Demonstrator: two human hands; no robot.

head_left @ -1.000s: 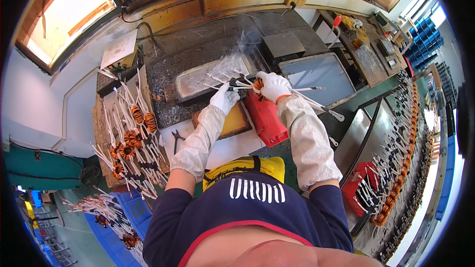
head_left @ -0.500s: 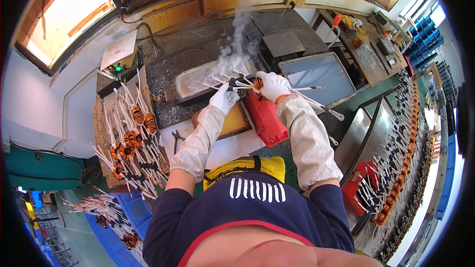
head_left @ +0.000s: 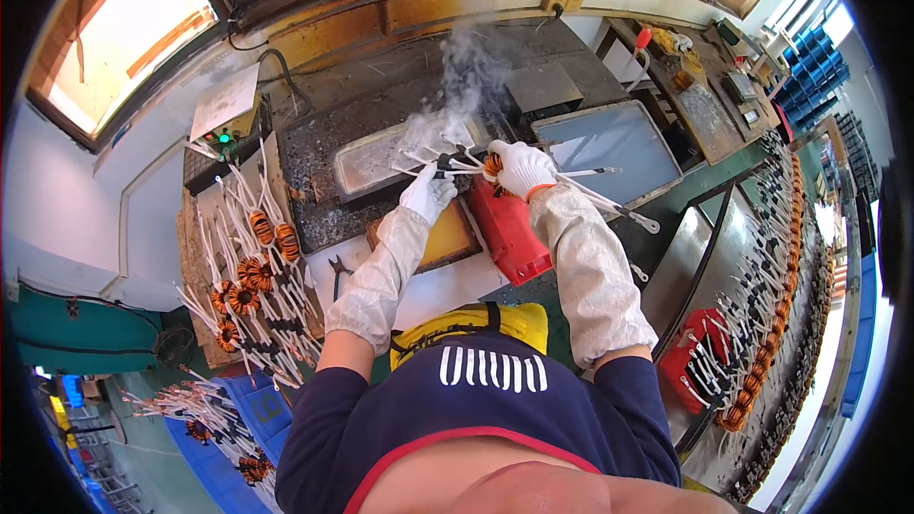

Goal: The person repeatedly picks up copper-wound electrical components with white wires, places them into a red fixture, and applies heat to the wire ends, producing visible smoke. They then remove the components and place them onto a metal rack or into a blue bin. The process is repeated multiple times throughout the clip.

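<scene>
In the head view, both my hands are in white gloves. My right grip [head_left: 526, 168] is closed around an orange-and-black coil [head_left: 492, 168], which I hold up in front of me, near the close edge of a long metal trough [head_left: 360, 173]. White wires [head_left: 595, 198] stick out from both sides of the coil: one bunch runs past my right grip toward the right, the other spreads toward the trough. My left grip [head_left: 427, 194] pinches that second bunch, seemingly by its black sleeve [head_left: 444, 169], though my fingertips are too small here to be sure. I cannot tell whether the wire ends touch the trough or hang above it. Smoke [head_left: 466, 76] rises over its right end.

Beneath my hands stand a red box [head_left: 509, 233] and, to its left, a shallow tray with a yellow inside [head_left: 446, 230]. Pliers [head_left: 338, 271] lie just left of my left sleeve. Farther left, more wired coils [head_left: 255, 274] are heaped on a wooden surface [head_left: 195, 319], near a control box [head_left: 233, 133] with a green light. Right of the trough sits a wide tray of pale liquid [head_left: 614, 148].
</scene>
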